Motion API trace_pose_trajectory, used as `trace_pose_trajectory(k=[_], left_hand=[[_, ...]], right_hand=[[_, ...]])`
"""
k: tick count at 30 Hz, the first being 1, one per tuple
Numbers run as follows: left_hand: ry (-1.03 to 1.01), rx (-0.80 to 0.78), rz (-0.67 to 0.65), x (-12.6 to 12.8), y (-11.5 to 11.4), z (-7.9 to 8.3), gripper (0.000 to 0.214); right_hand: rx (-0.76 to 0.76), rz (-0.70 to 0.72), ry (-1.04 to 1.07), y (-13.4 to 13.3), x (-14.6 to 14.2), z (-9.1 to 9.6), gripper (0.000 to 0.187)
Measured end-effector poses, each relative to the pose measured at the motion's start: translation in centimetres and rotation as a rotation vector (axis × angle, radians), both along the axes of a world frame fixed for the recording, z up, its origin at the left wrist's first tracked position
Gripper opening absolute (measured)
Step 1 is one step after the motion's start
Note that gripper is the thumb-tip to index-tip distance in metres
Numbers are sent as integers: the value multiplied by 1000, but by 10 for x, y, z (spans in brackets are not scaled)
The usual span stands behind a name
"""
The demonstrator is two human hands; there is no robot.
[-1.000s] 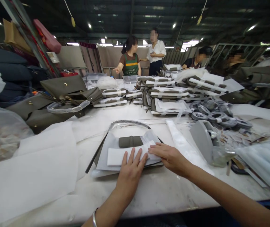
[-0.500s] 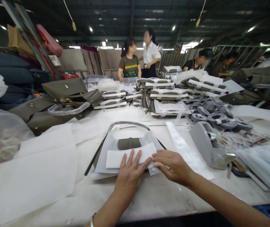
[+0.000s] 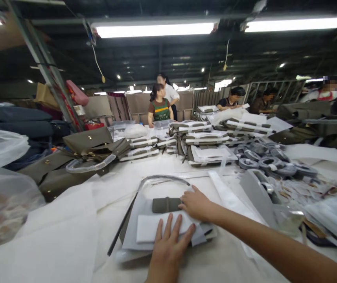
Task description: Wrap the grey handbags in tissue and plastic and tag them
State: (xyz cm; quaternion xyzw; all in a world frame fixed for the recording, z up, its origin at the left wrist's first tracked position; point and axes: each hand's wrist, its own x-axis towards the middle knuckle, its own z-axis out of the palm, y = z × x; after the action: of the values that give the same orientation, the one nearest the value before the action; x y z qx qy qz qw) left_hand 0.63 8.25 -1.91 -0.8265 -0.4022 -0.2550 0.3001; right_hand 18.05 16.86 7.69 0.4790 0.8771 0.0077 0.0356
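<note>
In front of me a handbag (image 3: 127, 232) lies flat on the table, covered in translucent white wrapping. Its plastic-wrapped handle (image 3: 162, 179) arches toward the far side. An olive tab (image 3: 166, 204) shows through a gap in the wrapping. Below that tab rests a white padding strip (image 3: 147, 228). My left hand (image 3: 170, 245) presses flat on this strip with its fingers spread. At the tab's right end, my right hand (image 3: 197, 203) touches the wrapping with its fingers apart and slightly bent. What lies under its palm is hidden.
A grey tape dispenser (image 3: 255, 192) stands at right, near coiled grey straps (image 3: 271, 161). Wrapped bags (image 3: 206, 137) are stacked beyond. Unwrapped olive bags (image 3: 87, 141) and white sheets (image 3: 62, 232) lie at left. Co-workers, one in a green apron (image 3: 161, 110), are behind.
My right hand has moved from the strip's right end up to the tab and handle base. My left hand stays on the strip. The camera view has tilted upward.
</note>
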Motion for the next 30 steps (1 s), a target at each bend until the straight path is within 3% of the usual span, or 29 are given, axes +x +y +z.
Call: trace_pose_trajectory(k=[5,9,12,16,19,24,30], left_hand=[[37,-305,-19,-4,-12,29,62],[65,-402,-21,-5,-14,34,69],[74,-428,-17,-5,-14,35,73],[60,-437,-26,-5,-13,38,71],[61,-456,-38,-5,-12,40,70],[78,-458,-34,-3,-16,42,68],[100,-429,-130,1,-20,39,62]], right_hand=[[-85,-53,-5,5,-4,1,36],[-137,-22,69,8,5,0,32],[-143,11,175,-5,24,0,34],[-16,142,518,-49,57,-12,36],[116,277,539,-79,73,-29,50],[359,347,559,-84,73,-53,38],[434,297,514,-97,69,-54,38]])
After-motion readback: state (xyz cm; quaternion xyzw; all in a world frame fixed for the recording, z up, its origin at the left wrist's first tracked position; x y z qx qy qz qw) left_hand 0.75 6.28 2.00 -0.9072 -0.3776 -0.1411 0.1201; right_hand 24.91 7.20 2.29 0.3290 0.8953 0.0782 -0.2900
